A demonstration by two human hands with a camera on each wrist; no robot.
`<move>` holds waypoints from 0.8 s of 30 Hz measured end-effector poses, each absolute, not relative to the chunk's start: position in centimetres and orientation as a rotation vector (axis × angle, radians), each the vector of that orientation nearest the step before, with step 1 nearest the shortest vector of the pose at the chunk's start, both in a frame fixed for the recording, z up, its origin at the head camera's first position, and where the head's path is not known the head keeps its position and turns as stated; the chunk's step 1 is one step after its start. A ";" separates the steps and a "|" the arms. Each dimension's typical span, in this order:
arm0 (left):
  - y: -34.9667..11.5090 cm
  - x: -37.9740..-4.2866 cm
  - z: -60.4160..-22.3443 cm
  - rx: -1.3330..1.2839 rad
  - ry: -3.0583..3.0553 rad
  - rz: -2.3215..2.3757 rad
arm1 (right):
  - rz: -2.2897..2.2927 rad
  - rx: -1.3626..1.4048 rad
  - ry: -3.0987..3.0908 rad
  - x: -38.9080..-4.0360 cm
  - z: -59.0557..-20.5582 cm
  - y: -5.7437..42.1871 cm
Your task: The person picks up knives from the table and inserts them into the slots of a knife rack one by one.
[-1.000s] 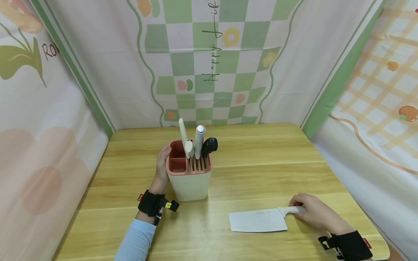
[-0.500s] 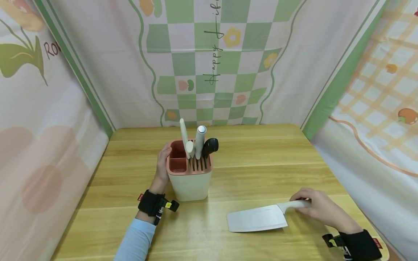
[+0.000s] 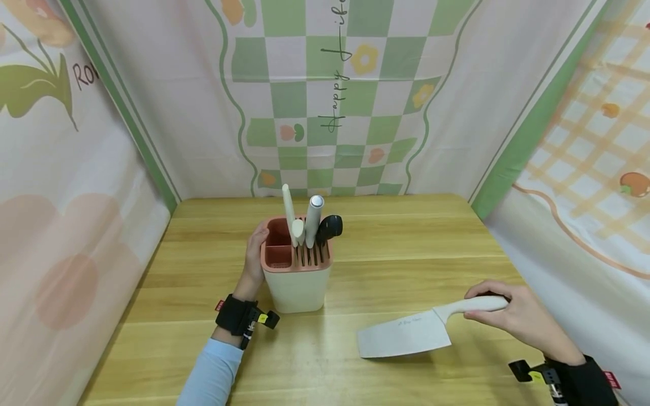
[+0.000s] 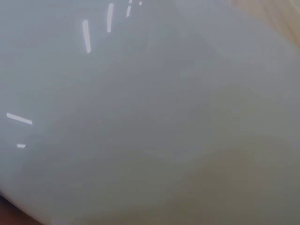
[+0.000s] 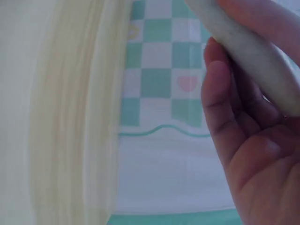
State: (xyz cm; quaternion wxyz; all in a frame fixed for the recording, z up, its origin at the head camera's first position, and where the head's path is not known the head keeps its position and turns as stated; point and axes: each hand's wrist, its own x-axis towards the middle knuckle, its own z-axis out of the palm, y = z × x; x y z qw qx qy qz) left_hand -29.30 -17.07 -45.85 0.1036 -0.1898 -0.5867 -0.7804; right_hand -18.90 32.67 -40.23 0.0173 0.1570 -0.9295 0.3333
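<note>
A cleaver with a broad pale blade and white handle is tilted over the table, its handle end raised and its far blade end low, near the wood. My right hand holds the handle between thumb and fingers; the right wrist view shows the handle in that grip. My left hand grips the left side of a cream knife block with a pink top, fingertips at the rim. Its glossy wall fills the left wrist view. Some left fingers are hidden behind the block.
Several pale handles and a black handle stand in the block's slots; two square compartments lie to their left. The wooden table ends at a printed curtain behind, with more fabric at both sides.
My right hand has lifted the cleaver's handle off the table and moved slightly right and away, tilting the blade. The left hand and the knife block have stayed put.
</note>
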 end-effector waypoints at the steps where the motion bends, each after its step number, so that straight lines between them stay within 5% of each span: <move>1: -17.1 -29.3 -45.9 -0.562 -1.730 -2.302 | 1.040 0.485 -2.870 -18.9 -40.0 32.5; 24: -17.1 -29.1 -46.1 -0.576 -1.735 -2.313 | 1.210 0.712 -2.336 -19.3 -36.3 30.5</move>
